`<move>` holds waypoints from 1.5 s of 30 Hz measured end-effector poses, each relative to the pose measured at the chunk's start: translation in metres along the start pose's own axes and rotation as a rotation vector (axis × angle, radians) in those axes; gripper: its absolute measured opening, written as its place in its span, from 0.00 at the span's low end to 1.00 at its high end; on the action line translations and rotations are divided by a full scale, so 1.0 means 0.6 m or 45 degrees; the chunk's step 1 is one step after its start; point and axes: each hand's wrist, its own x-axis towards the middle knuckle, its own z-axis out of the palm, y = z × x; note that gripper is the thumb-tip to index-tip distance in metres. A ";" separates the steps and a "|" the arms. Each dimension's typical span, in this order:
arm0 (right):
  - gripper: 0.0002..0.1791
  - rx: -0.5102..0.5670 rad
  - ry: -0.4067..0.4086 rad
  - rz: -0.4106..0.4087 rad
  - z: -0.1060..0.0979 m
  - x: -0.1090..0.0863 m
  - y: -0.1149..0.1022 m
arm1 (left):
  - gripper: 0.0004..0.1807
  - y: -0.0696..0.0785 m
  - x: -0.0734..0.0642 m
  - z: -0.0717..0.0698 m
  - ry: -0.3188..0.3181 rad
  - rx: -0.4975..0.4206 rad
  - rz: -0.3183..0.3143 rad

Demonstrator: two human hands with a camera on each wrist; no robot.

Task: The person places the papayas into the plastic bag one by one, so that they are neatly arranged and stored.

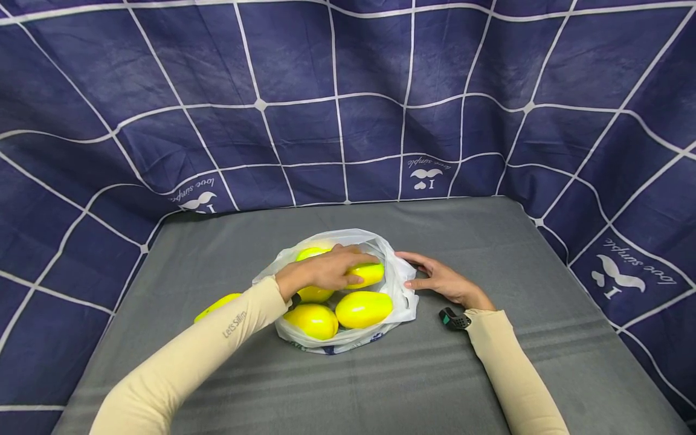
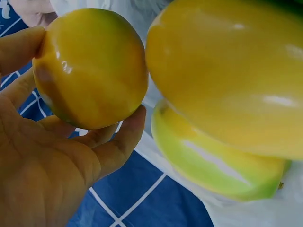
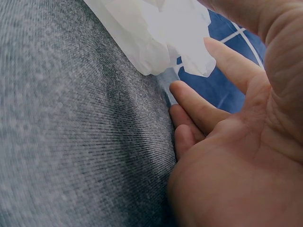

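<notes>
A white plastic bag (image 1: 405, 302) stands with its mouth open on the grey surface, several glossy yellow oval fruits inside it. My left hand (image 1: 331, 269) reaches into the bag and grips one yellow fruit (image 1: 370, 275). Up close in the left wrist view, thumb and fingers curve around that fruit (image 2: 92, 71), which has a greenish tint. Beside it lie a larger-looking yellow fruit (image 2: 227, 75) and a yellow-green fruit (image 2: 213, 161). My right hand (image 1: 443, 281) is at the bag's right side, its fingers extended and touching or nearly touching the plastic (image 3: 156, 38).
Another yellow fruit (image 1: 217, 305) lies outside the bag to the left, partly hidden behind my left sleeve. A grey cloth (image 1: 424, 386) covers the surface. Dark blue curtains (image 1: 375, 133) with white grid lines hang behind and at both sides.
</notes>
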 end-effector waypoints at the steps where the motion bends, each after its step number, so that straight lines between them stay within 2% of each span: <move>1: 0.40 0.000 -0.001 0.000 0.000 0.000 0.000 | 0.28 0.001 0.001 0.002 -0.007 0.005 -0.009; 9: 0.40 -0.002 -0.003 0.002 -0.001 0.000 0.000 | 0.28 -0.002 0.011 0.018 -0.026 0.062 -0.031; 17: 0.40 0.018 -0.013 0.004 -0.001 0.001 0.001 | 0.28 -0.002 0.013 0.027 -0.013 0.024 -0.050; 45: 0.40 0.020 -0.013 -0.020 -0.002 0.000 0.002 | 0.27 -0.002 0.021 0.036 -0.069 0.016 -0.132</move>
